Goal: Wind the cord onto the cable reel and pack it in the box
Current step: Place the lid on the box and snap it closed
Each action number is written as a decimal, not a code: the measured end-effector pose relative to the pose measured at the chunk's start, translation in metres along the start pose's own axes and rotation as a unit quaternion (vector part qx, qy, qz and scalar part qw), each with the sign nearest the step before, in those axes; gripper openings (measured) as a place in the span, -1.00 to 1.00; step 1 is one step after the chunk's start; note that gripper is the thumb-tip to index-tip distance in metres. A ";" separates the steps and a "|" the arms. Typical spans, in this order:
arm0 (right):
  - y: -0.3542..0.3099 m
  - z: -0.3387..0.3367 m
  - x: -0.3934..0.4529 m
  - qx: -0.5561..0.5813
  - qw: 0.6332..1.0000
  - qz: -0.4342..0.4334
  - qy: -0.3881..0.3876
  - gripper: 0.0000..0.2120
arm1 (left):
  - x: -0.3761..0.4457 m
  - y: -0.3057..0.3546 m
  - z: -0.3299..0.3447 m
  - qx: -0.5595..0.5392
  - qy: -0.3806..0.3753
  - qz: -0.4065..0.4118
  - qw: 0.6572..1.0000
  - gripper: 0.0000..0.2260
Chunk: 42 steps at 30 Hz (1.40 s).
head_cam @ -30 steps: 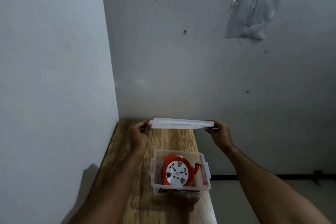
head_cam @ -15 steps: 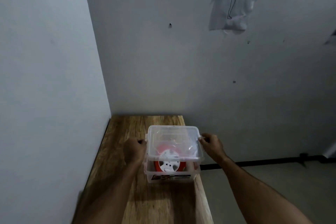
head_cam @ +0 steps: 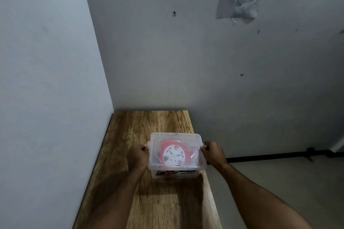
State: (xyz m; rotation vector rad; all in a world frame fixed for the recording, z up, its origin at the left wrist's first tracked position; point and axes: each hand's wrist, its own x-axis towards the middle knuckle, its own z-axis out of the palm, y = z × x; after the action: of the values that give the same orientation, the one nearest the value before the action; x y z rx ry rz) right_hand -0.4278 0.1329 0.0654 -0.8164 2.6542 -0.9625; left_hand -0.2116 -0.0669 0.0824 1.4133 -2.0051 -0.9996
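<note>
head view: the clear box (head_cam: 176,172) is sitting on the wooden table (head_cam: 149,126), its lid (head_cam: 195,139) lying on top. the red cable reel (head_cam: 174,153) is lying inside the box, showing through the lid. the left hand (head_cam: 137,158) is gripping the box's left edge with curled fingers; the right hand (head_cam: 213,153) is gripping its right edge.
</note>
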 end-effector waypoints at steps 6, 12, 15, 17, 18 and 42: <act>-0.002 0.002 0.003 -0.007 1.000 0.010 -0.008 -0.86 | 0.000 -0.003 0.003 0.000 0.004 -0.006 1.000 -0.73; -0.010 0.002 0.008 -0.004 0.999 0.042 -0.025 -0.78 | 0.011 -0.010 0.012 0.024 -0.012 -0.016 1.000 -0.83; -0.009 0.000 0.011 0.038 0.997 0.060 -0.038 -0.79 | 0.012 -0.005 0.022 0.113 0.008 0.029 0.993 -0.89; -0.009 -0.004 0.010 0.093 0.991 0.084 -0.047 -0.91 | 0.009 0.003 0.030 0.183 0.005 0.112 0.977 -0.63; -0.010 -0.006 0.008 0.129 0.985 0.103 -0.059 -0.94 | 0.005 0.009 0.033 0.192 -0.006 0.158 0.969 -0.53; -0.014 0.028 0.001 0.076 0.985 0.154 0.018 -0.84 | 0.001 -0.006 0.064 0.340 -0.146 0.363 0.855 -0.25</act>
State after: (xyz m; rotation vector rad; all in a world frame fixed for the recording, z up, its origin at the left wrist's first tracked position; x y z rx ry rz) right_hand -0.4128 0.1085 0.0530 -0.3455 2.5917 -1.0861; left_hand -0.2557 -0.0504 0.0382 0.6235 -2.9569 -0.1537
